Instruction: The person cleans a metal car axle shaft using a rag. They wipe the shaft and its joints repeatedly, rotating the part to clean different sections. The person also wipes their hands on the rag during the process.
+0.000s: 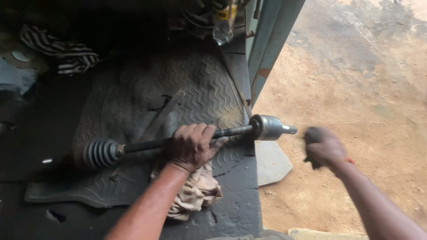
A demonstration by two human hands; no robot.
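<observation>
The left hand (pixel 192 146) gripped the drive axle shaft (pixel 187 140) across the ribbed floor mat (pixel 195 84), steadying it. The right hand (pixel 324 147) clutched a dark, blurred object beside the splined end (pixel 290 130); wiping seemingly needed closer contact.

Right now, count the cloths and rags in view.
3: a striped cloth at upper left, a beige rag under the left forearm, a dark rag in the right hand. Dark areas may hide more.
</observation>
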